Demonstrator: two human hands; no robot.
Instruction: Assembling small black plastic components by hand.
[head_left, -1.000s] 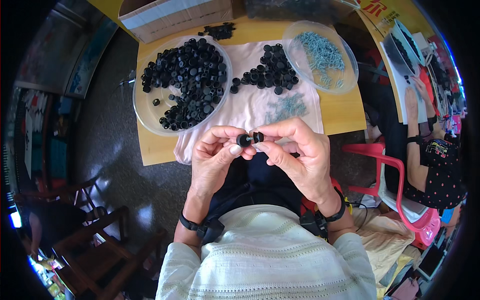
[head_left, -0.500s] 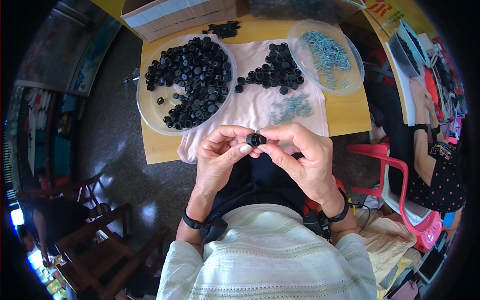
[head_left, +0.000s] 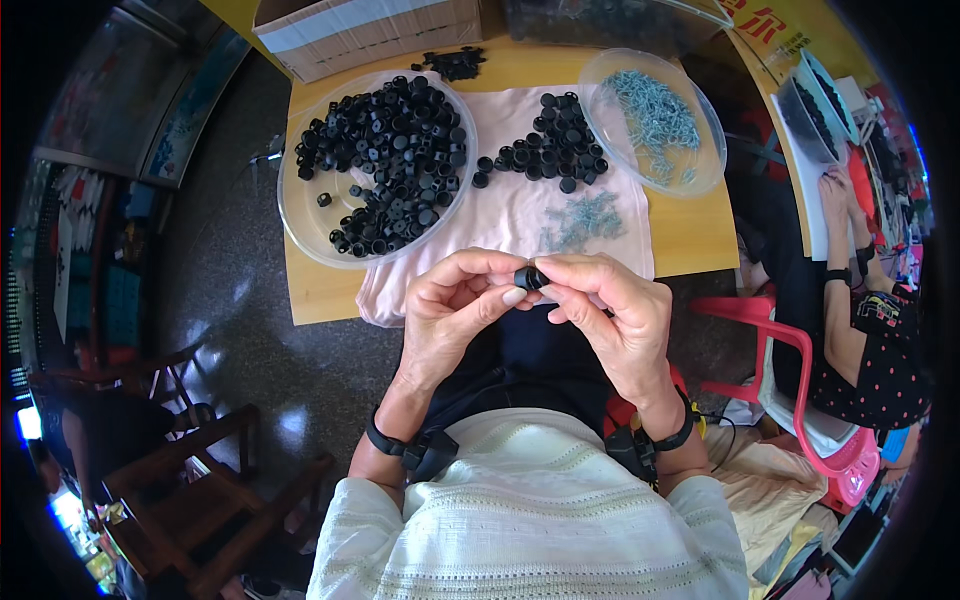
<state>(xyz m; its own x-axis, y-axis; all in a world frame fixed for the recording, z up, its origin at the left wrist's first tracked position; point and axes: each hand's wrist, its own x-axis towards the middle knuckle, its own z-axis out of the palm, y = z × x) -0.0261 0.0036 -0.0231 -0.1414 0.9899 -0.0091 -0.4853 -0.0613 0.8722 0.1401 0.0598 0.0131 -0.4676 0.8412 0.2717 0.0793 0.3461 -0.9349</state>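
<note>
Between my fingertips, in front of my body, is a small round black plastic part (head_left: 531,278). My left hand (head_left: 455,305) pinches it from one side with thumb and forefinger. On the other side my right hand (head_left: 612,310) grips it the same way; its fingers cover much of the piece. Beyond my hands a pink cloth (head_left: 480,225) covers part of the wooden table. On the cloth lie a pile of black caps (head_left: 555,140) and a loose heap of thin silvery screws (head_left: 583,222).
A clear round tray (head_left: 290,215) of black parts stands at the left, another round tray (head_left: 712,150) of screws at the right. Behind are a cardboard box (head_left: 365,35) and small black pieces (head_left: 455,63). A person (head_left: 850,330) sits at the right near a red chair (head_left: 805,350).
Both hands have shifted slightly to the right with the black part. My fingers now cover more of it, and it still sits between both pinches.
</note>
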